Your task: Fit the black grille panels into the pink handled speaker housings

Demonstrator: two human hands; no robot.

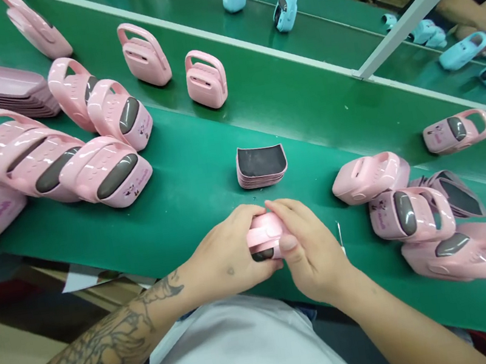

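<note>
- Right now, it's all two-handed: the left hand (235, 248) is wrapped round one end of a small pink case (265, 230), and the right hand (309, 251) closes on the other, thumb across it.
- That case sits between the palms, at the near edge of the green bench (193, 217), just this side of a stack of dark-topped panels (265, 180).
- How far along? Seemingly mid-step on this one; the fingers cover so much that I can't tell what's done to it.
- Over to the left, a crowd of cases (105, 173) shows dark windows and printed fronts, so those look fitted out.
- Some on the right match them, a printed case (409, 214) among them, but which pile counts as finished, I can't call.
- Plenty left, I'd judge: the panels lie loose, and there's another stack (9, 90) at far left.
- Now the lettering! Purple script with little dark figures on the printed fronts, too small and slanted to read.
- No brand name legible anywhere; any print on the held case is hidden.
</note>
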